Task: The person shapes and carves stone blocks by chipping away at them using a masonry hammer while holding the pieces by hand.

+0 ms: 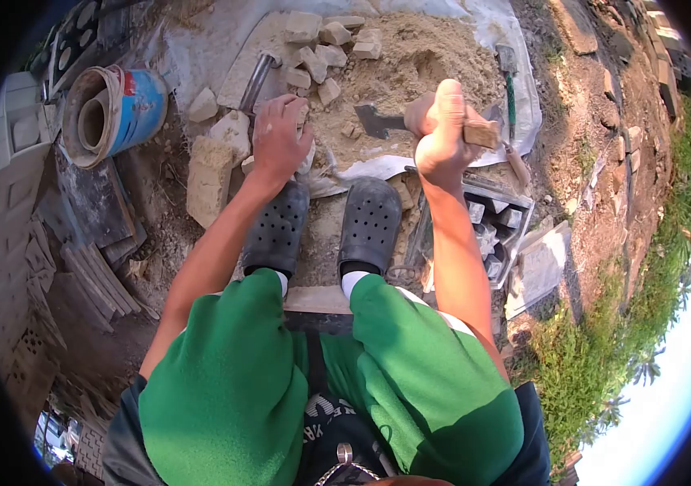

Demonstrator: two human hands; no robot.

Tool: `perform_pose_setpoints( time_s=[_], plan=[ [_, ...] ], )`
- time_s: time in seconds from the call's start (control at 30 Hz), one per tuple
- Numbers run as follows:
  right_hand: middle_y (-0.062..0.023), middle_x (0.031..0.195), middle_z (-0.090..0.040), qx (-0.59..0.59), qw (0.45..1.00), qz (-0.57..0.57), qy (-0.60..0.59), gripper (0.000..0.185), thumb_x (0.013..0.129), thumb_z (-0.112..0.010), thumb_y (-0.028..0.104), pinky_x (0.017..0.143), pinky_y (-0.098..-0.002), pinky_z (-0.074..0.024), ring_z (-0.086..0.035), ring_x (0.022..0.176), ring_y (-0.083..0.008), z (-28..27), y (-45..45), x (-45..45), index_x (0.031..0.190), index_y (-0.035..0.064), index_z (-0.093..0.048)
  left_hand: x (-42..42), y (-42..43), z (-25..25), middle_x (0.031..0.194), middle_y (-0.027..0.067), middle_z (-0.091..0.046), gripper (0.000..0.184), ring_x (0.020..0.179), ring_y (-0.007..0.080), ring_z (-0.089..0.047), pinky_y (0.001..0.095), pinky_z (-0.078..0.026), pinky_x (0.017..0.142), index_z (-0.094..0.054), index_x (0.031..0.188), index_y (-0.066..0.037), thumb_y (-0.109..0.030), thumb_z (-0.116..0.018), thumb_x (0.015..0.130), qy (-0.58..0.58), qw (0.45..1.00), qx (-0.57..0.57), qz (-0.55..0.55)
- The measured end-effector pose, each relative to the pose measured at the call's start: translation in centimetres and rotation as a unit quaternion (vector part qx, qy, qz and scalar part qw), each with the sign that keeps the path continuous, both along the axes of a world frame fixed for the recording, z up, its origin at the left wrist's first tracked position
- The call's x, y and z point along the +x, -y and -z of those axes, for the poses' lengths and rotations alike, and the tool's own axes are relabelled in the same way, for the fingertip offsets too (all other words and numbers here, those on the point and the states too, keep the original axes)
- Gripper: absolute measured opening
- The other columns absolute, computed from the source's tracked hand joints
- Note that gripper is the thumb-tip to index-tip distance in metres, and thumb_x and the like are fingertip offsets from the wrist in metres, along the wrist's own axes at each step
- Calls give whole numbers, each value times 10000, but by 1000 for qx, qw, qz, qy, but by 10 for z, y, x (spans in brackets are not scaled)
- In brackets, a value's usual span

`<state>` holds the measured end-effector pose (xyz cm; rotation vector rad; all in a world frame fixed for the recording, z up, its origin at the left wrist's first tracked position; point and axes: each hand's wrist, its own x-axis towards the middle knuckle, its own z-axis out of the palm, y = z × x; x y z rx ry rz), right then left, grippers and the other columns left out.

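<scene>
My right hand (444,130) is closed around the wooden handle (481,134) of a tool, thumb pointing forward. Its dark, flat, flared blade (379,121) sticks out to the left, over the sandy heap (410,65); the exact kind of tool is unclear. My left hand (280,139) is curled over a pale stone piece (302,116), mostly hidden beneath the fingers. Just beyond that hand lies a metal-shafted tool (257,83), perhaps a hammer. Several broken stone pieces (313,63) are piled beyond it.
A blue bucket (144,109) lies tilted at the left. Near my left forearm stands a pale block (209,180). A crate (515,243) with stone pieces sits below my right hand. A green-handled tool (510,101) rests at the white sheet's (529,113) right side. My clogs (369,223) are between my hands.
</scene>
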<state>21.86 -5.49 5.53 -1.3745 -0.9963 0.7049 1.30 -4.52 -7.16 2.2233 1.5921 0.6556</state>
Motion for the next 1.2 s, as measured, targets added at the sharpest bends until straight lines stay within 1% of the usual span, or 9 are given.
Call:
perform_pose_setpoints(
  time_s=[0.03,0.17,0.53,0.67,0.7,0.97,1.03,1.13,1.2],
  plan=[
    [31,523,-292,-12,995,-56,-82,485,1016,-510,200,464,-295,-227,-258,458,-97,49,3,-4,577,92,-336,5,3,0,1093,121,-589,381,1094,331,-532,430,-454,926,-598,1127,-66,-134,-700,766,20,999,-23,45],
    [30,524,-296,-8,997,-61,-37,487,1023,-481,188,470,-305,-226,-268,467,-98,29,-7,-6,571,90,-328,34,20,18,985,134,-627,285,1011,346,-589,462,-490,832,-628,1033,-45,-249,-680,841,-20,972,-196,124],
    [33,474,-219,92,977,-64,-182,520,1036,-376,320,444,-307,-188,-142,410,-102,-82,-1,-3,562,160,-233,57,15,54,967,111,-631,232,941,328,-616,445,-503,793,-647,1029,-88,-267,-640,883,40,979,-155,129],
    [38,496,-260,18,996,-48,-71,504,1010,-490,230,445,-296,-219,-237,420,-99,-33,-6,-10,556,134,-293,52,15,46,980,95,-619,201,914,324,-620,441,-505,786,-648,1015,-101,-250,-642,881,67,977,-169,114],
    [33,511,-313,-12,997,-31,76,484,1004,-512,219,459,-286,-234,-282,452,-89,20,-3,-2,567,110,-333,52,15,46,980,95,-619,201,914,324,-620,441,-505,786,-648,1015,-101,-250,-642,881,69,977,-166,116],
    [39,476,-219,38,983,-64,-165,537,1022,-438,307,428,-304,-185,-178,402,-104,-51,-5,1,540,156,-255,49,11,42,960,117,-630,225,950,317,-614,439,-501,784,-601,967,-71,-272,-642,877,65,967,-214,123],
    [37,489,-289,118,963,-107,-216,533,1004,-530,233,412,-286,-193,-223,413,-76,-64,-2,10,534,103,-317,49,11,39,949,121,-633,228,940,320,-616,441,-499,779,-601,966,-69,-271,-647,872,71,966,-218,122],
    [10,484,-387,42,989,-70,-122,517,1010,-517,241,426,-304,-239,-345,425,-98,-31,0,7,541,51,-413,51,11,32,899,127,-635,226,885,319,-622,435,-493,755,-596,947,-63,-260,-665,861,79,966,-220,111],
    [17,487,-394,18,999,-30,-4,488,998,-537,229,449,-324,-274,-351,452,-97,54,3,9,562,31,-444,52,12,39,868,129,-639,238,842,318,-630,427,-490,734,-593,942,-55,-261,-677,859,83,970,-209,95]
  ],
)
